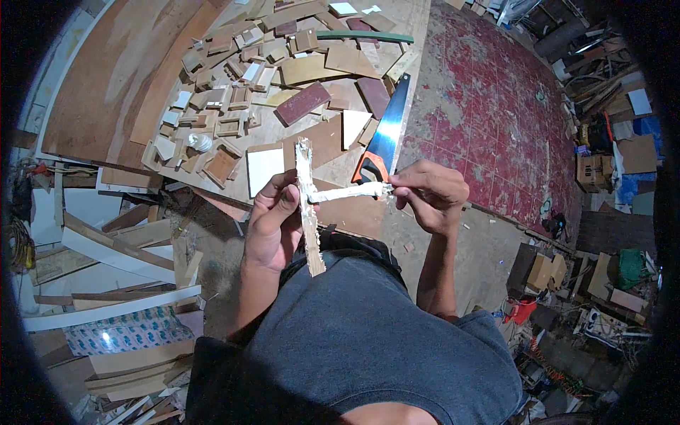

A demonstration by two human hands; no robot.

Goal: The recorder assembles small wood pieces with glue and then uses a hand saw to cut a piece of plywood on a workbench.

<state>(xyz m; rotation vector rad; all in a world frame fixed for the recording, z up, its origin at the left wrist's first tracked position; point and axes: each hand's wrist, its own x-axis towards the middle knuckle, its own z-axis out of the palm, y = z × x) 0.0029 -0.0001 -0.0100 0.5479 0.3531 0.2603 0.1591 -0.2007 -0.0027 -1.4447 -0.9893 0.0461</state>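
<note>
My left hand grips an upright, rough-edged wooden strip smeared with white paste along much of its length. Between finger and thumb, my right hand pinches the far end of a narrow white-coated piece, which lies crosswise and meets the strip at its middle; whether it is fixed to the strip I cannot tell. Just beyond my right hand, a handsaw with an orange and black handle lies on the plywood work surface.
Small wooden boxes, offcuts and a long green strip cover the work surface. A large panel lies at the left, a red tiled area at the right. Board scraps heap at lower left, clutter at lower right.
</note>
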